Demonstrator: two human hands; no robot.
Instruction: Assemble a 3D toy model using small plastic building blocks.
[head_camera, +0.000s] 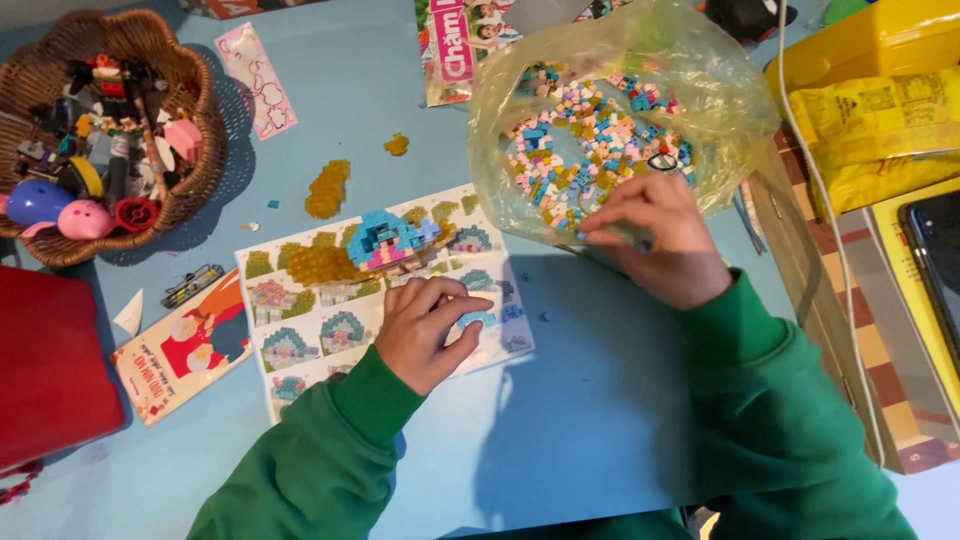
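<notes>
1. The left hand (428, 328) rests on the instruction sheet (300, 330), fingers curled and pinched around a small blue brick piece (477, 320).
2. The right hand (655, 235) reaches into the mouth of the clear plastic bag (720, 110), fingertips drawn together on the loose pink, blue and yellow bricks (580, 140); whether it has actually gripped one I cannot tell.
3. The two hands are near each other, the bag just beyond the right, the sheet under the left.
4. The half-built blue and pink brick model (395, 240) stands on the sheet just beyond the left hand, not touching it.
5. A yellow brick cluster (328, 188) lies on the blue desk (560, 420) past the sheet.
6. A wicker basket (190, 170) of toys sits at the far left, well apart from both hands.
</notes>
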